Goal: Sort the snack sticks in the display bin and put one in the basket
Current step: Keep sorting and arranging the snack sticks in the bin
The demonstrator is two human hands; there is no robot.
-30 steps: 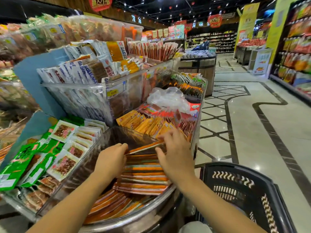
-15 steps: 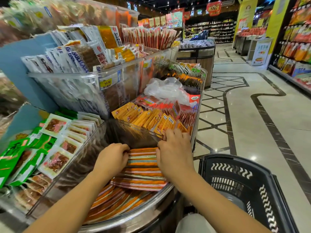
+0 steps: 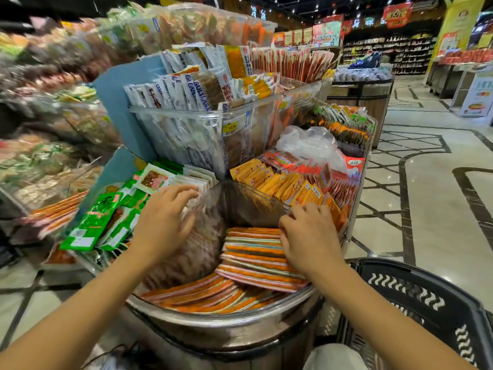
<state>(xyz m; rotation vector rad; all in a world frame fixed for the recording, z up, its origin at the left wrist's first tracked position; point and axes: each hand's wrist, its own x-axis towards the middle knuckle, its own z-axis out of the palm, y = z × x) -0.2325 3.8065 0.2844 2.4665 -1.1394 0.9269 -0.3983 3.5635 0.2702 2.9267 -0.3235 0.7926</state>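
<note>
Now, change noted: my left hand (image 3: 162, 222) has come off the stack of snack sticks (image 3: 253, 252), where it was pressing the left ends half a second ago. It is now up and to the left, over the clear side wall of the display bin (image 3: 221, 319). Its fingers are spread and fairly straight and hold nothing. The fingertips are close to the white packets (image 3: 192, 180) in the next compartment; motion blur keeps me from saying whether they touch.

My right hand (image 3: 309, 236) has stayed at the far right end of the stack, near the clear back divider (image 3: 253, 206). Its fingers are curled down over the stick ends and the tips are hidden, so I cannot tell whether they pinch a stick or only press.

Stack condition: the orange-and-pink sticks lie crosswise in a tidy pile in the back half of the bin. A second lot of loose sticks (image 3: 202, 295) lies fanned along the front rim, at a different angle.

The black basket (image 3: 416, 295) is at lower right, just beside the bin. No stick is visible in the part of it I can see.

Judgement: squaring of the main pile looks about done, since I have let go on one side. The fanned lot in front is still unsorted, and the pick for the basket is not yet made. The right hand is better placed for that pick, being on the basket side.
</note>
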